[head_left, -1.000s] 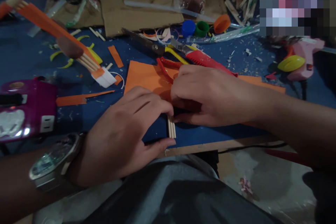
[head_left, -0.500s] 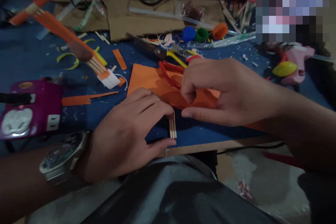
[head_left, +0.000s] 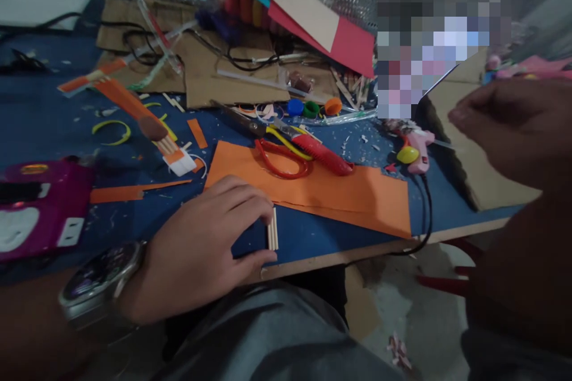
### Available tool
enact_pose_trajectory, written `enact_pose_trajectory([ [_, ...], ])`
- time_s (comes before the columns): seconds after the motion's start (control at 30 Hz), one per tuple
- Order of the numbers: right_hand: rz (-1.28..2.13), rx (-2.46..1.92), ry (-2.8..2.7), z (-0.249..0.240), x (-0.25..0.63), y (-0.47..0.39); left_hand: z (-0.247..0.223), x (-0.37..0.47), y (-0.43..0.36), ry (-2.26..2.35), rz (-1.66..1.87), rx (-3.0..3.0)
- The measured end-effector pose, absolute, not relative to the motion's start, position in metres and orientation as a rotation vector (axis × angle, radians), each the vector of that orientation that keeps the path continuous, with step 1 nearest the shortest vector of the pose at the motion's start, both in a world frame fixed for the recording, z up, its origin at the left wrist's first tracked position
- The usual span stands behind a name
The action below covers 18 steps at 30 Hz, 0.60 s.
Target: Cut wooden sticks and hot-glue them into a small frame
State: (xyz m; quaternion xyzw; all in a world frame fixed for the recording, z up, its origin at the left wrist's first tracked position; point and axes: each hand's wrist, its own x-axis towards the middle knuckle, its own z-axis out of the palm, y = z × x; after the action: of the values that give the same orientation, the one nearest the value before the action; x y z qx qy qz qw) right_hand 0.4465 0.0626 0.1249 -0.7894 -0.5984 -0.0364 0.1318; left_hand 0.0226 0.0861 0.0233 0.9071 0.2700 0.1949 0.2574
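Observation:
Near the table's front edge, my left hand [head_left: 210, 238] grips a short row of thin wooden sticks [head_left: 273, 229] between thumb and fingertips. The sticks lie side by side. My right hand [head_left: 504, 125] is raised at the far right, over a cardboard sheet [head_left: 491, 172]. Its fingers are curled together; whether anything is between them is hidden. Orange paper [head_left: 313, 190] lies beyond the sticks, with red-and-yellow-handled scissors [head_left: 283, 172] and a red-handled cutter [head_left: 324, 153] on it. Between that paper and my right hand lies a pink glue gun [head_left: 417, 155].
A purple device [head_left: 44, 208] stands at left. Behind it lies an orange stick-and-paper piece [head_left: 123, 104]. Cardboard [head_left: 232, 86], bottle caps [head_left: 310, 109] and coloured sheets [head_left: 326, 30] fill the back. The glue gun's black cord [head_left: 429, 214] hangs over the front edge.
My right hand has moved from over the orange paper up to the far right, uncovering the cutter and scissors. My left hand still holds the sticks. The view has shifted right and up.

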Motion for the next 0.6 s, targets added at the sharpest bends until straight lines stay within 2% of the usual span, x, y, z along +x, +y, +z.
enact_pose_trajectory([
  [0.07,-0.164,-2.529,-1.471,0.108,0.460,0.060,0.022,0.022,0.086,0.730,0.538,2.455],
  [0.17,0.004,-2.635,-1.395,0.082,0.467,0.061,0.020,0.022,0.087,0.724,0.558,2.454],
  [0.37,0.503,-2.632,-1.205,0.052,0.471,0.071,0.019,0.021,0.089,0.719,0.584,2.465],
  [0.6,0.671,-2.590,-1.091,0.039,0.484,0.076,0.018,0.020,0.088,0.729,0.547,2.465],
])
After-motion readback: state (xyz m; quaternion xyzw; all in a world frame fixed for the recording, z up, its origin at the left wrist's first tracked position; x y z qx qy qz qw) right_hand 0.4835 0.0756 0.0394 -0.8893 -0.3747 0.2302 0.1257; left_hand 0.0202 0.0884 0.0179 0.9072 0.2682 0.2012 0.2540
